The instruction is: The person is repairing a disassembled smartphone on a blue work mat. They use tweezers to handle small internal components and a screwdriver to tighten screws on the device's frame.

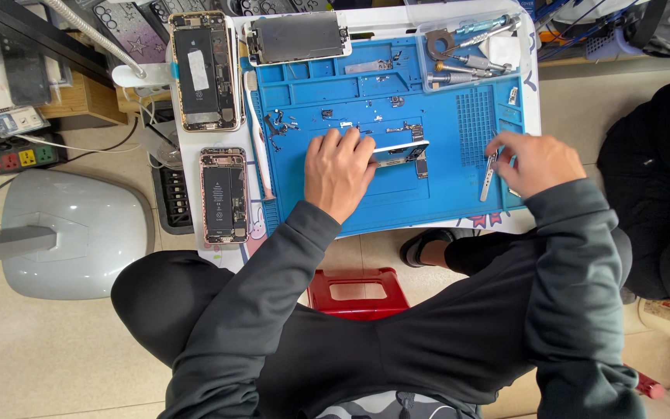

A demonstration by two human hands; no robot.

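Overhead view of a blue mat (459, 194) on a white table (533, 93). The left hand (338, 172), near the mat's centre, lies palm down with fingers curled together over a phone part (402, 153), which juts out at its 3 o'clock. The right hand (535, 161), at the mat's 3 o'clock edge, has fingers pinched narrowly on silver tweezers (489, 175), which point toward 6 o'clock. Small screws (279, 126) lie at 10 o'clock of the left hand. A clear tray (471, 48) of tools sits at the mat's 1 o'clock corner. Two opened phones (205, 70), (223, 194) lie off the mat at 9 o'clock; a screen (296, 37) lies at 12 o'clock.
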